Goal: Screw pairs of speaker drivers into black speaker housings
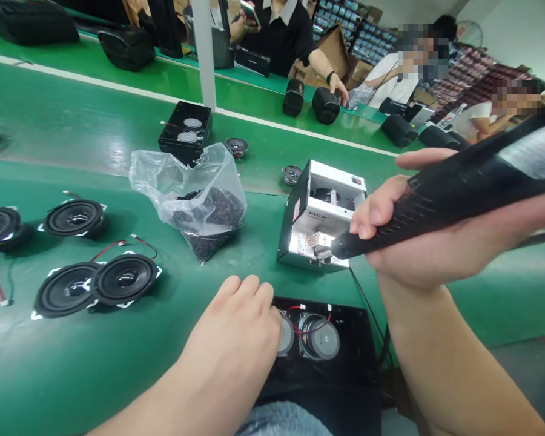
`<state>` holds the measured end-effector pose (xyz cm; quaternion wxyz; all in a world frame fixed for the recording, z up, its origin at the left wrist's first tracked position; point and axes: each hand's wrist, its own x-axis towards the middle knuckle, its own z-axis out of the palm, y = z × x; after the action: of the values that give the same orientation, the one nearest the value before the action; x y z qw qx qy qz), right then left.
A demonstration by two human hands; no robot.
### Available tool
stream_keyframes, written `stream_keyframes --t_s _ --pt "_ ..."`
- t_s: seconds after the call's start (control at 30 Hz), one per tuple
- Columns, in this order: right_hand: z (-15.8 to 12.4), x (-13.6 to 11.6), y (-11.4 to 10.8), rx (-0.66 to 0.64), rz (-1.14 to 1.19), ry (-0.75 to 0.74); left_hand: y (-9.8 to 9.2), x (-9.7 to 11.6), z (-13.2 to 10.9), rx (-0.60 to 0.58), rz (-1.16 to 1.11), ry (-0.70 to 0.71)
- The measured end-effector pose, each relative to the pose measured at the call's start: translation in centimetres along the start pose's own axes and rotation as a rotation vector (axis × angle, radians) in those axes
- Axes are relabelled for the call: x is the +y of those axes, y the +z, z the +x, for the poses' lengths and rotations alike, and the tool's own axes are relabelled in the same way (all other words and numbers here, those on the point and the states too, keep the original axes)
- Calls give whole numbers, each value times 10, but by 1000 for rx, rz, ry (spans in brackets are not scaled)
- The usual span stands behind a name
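My right hand [418, 230] is wrapped round a black electric screwdriver [458, 181]. Its tip reaches the front of a white and black screw feeder [329, 212]. My left hand [240, 327] is curled shut over the left part of a black speaker box [345, 375]; its fingertips are hidden, so what they hold cannot be made out. Beside that hand, two round speakers [322, 339] with red wires sit in the box, one partly covered by the hand. Behind the hand stands an open clear plastic bag [188, 181] of small dark screws [209, 212].
Several loose speakers [125, 278] lie at the left. Another black box with speakers [186, 130] and two single speakers [292, 175] are farther back. A white post [203, 54] rises beyond. Across the bench, co-workers sit near black cylindrical cases [326, 106].
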<state>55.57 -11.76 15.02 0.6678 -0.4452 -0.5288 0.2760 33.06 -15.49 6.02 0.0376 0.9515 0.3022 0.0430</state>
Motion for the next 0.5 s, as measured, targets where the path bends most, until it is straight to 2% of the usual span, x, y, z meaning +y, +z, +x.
stream_keyframes --t_s 0.1,0.2,0.27,0.33,0.4,0.5 --pt "1 0 -9 -85 59 60 -10 -7 -2 35 -122 -33" --pt "0 0 -13 -89 110 82 -13 -15 -8 232 -351 -141" --pt "0 1 -14 -72 138 79 -4 -16 -14 415 -530 -284" --pt "-1 1 -15 -59 152 61 13 -11 -22 531 -743 -476" --pt "0 0 -17 -64 146 22 32 -1 -28 545 -973 -645" --pt "1 -4 -21 -64 137 -29 48 15 -23 540 -1181 -746"
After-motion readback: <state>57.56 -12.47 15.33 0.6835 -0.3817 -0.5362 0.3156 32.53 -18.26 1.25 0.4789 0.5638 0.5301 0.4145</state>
